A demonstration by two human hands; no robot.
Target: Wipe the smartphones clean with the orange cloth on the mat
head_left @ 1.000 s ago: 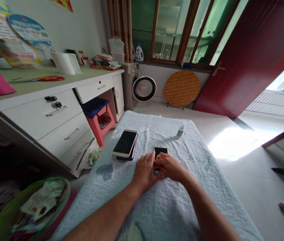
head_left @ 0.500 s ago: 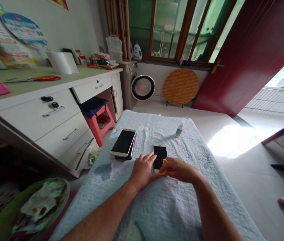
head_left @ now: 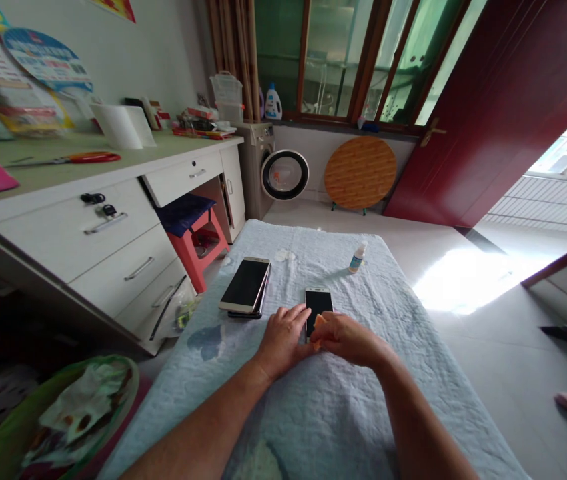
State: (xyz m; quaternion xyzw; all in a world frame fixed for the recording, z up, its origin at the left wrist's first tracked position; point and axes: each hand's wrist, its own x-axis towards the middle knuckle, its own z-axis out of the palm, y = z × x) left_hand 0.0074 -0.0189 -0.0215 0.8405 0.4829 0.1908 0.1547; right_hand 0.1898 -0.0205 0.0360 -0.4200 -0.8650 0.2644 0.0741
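Note:
A white-framed smartphone lies face up on the cloth-covered table, its dark screen partly hidden by my hands. My left hand steadies it, fingers along its left edge and thumb by its lower end. Bunched in my closed right hand is a small orange cloth, pressed on the lower part of the screen. To the left, a gold-framed smartphone rests on top of another dark phone. A small spray bottle stands upright beyond my right hand.
A pale blue quilted cloth covers the table. On the left are a white desk, a pink stool and a lined waste bin. A washing machine with its door open and a round wooden board stand beyond.
My right hand has shifted slightly left across the lower screen with the orange cloth. My left hand keeps its place at the phone's edge.

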